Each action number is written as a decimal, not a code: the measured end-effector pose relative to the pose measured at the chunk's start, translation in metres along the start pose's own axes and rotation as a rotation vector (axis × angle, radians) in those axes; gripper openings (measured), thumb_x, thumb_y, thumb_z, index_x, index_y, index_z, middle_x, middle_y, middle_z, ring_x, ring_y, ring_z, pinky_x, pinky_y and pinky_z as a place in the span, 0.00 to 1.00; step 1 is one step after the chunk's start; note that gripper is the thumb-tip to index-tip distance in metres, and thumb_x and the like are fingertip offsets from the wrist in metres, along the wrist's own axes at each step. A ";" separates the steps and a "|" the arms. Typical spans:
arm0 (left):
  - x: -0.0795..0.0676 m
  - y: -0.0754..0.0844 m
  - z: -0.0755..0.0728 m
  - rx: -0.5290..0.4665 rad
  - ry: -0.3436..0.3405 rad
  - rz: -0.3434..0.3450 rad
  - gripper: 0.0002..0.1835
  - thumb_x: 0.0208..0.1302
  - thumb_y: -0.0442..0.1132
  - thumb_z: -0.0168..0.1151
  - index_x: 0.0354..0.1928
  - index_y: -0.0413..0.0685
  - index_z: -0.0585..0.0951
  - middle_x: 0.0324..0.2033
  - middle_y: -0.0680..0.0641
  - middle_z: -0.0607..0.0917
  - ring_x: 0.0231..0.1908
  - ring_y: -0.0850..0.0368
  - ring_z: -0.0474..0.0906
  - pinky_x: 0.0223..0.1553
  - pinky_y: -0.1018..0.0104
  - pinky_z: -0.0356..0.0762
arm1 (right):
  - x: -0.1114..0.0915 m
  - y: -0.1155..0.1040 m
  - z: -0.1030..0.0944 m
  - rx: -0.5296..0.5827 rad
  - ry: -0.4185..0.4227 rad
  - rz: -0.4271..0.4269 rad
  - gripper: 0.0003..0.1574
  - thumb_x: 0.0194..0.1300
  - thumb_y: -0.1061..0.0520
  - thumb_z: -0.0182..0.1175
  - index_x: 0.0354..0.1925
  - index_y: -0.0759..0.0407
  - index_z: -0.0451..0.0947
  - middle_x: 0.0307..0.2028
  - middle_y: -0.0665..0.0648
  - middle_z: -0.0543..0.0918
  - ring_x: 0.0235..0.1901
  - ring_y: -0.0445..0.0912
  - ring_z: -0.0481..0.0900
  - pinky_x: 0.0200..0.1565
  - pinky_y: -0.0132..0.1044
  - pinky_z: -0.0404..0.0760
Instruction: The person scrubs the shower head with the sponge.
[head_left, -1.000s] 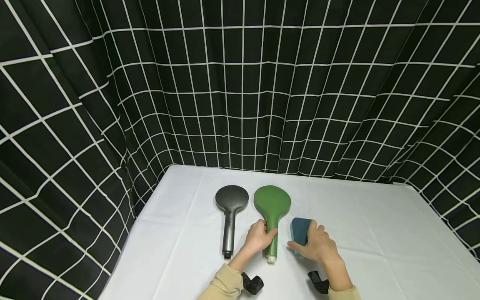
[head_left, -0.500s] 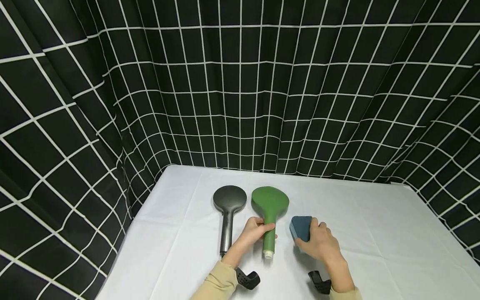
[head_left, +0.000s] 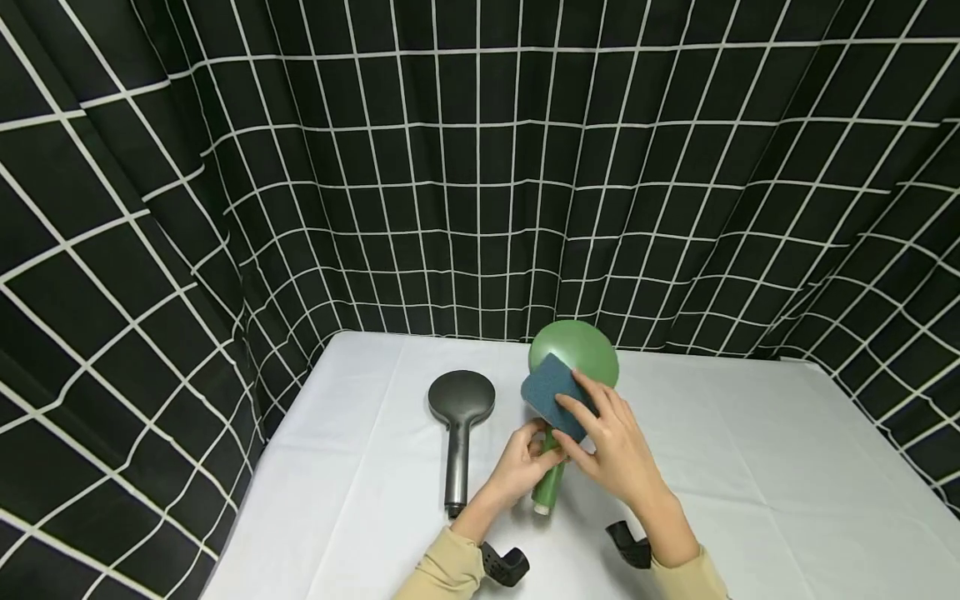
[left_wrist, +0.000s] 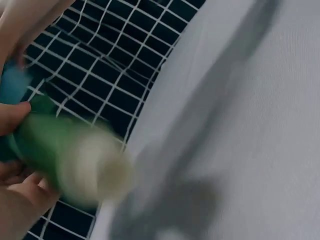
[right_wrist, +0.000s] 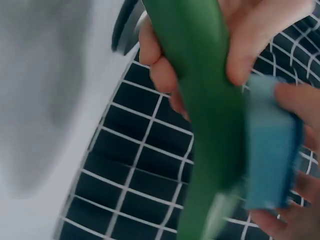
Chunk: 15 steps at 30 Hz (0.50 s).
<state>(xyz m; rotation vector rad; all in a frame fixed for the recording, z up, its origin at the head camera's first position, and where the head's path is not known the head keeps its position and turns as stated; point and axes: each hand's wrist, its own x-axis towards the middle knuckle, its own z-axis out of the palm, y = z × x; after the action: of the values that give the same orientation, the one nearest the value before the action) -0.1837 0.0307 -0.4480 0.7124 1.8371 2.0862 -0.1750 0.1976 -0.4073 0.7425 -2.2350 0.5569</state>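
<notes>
A green hand shower (head_left: pixel 576 346) is tilted up off the table, its handle gripped by my left hand (head_left: pixel 521 462). In the left wrist view the pale threaded end of the green handle (left_wrist: pixel 45 145) faces the camera, blurred. My right hand (head_left: pixel 615 442) pinches a blue sponge (head_left: pixel 553 396) over the green shower's neck. From the right wrist view, the sponge (right_wrist: pixel 271 150) lies alongside the green shower (right_wrist: pixel 210 120); whether they touch I cannot tell. Part of the green head is hidden behind the sponge.
A dark grey hand shower (head_left: pixel 459 417) lies on the white-covered table (head_left: pixel 360 433), left of my hands. A black curtain with a white grid (head_left: pixel 480 183) surrounds the table at the back and sides. Black wrist mounts (head_left: pixel 504 567) sit on both wrists.
My left hand has lifted and tilted the green shower, its head swinging up and right. My right hand has picked the sponge off the table and carried it left over the shower.
</notes>
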 end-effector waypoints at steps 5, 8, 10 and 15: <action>-0.003 0.015 0.006 0.132 -0.071 0.170 0.24 0.64 0.23 0.51 0.61 0.27 0.61 0.47 0.29 0.73 0.44 0.36 0.76 0.43 0.69 0.76 | 0.037 0.010 -0.008 -0.015 0.204 -0.052 0.28 0.64 0.41 0.54 0.49 0.63 0.79 0.61 0.67 0.67 0.53 0.64 0.67 0.51 0.58 0.64; -0.003 0.016 0.008 0.203 -0.062 0.248 0.24 0.62 0.22 0.52 0.60 0.27 0.63 0.46 0.31 0.72 0.41 0.43 0.76 0.41 0.70 0.75 | 0.057 0.023 -0.021 -0.035 0.324 0.058 0.25 0.60 0.48 0.61 0.49 0.64 0.78 0.60 0.68 0.68 0.52 0.65 0.67 0.51 0.59 0.64; -0.003 0.017 0.008 0.247 -0.052 0.295 0.23 0.61 0.22 0.53 0.59 0.28 0.64 0.46 0.31 0.72 0.39 0.48 0.75 0.40 0.70 0.75 | 0.066 0.031 -0.029 -0.038 0.387 0.153 0.24 0.57 0.54 0.64 0.50 0.65 0.77 0.60 0.68 0.68 0.53 0.66 0.66 0.52 0.60 0.63; -0.005 0.020 0.005 0.355 -0.029 0.356 0.23 0.60 0.22 0.55 0.58 0.30 0.66 0.46 0.34 0.73 0.34 0.52 0.71 0.37 0.71 0.72 | 0.066 0.030 -0.029 -0.039 0.435 0.192 0.24 0.59 0.56 0.63 0.51 0.67 0.76 0.60 0.70 0.67 0.53 0.68 0.65 0.53 0.60 0.63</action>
<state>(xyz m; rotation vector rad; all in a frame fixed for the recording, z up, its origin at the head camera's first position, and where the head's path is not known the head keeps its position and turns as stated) -0.1748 0.0299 -0.4293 1.2303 2.2272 1.9422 -0.2191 0.2140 -0.3446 0.3450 -1.9107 0.6921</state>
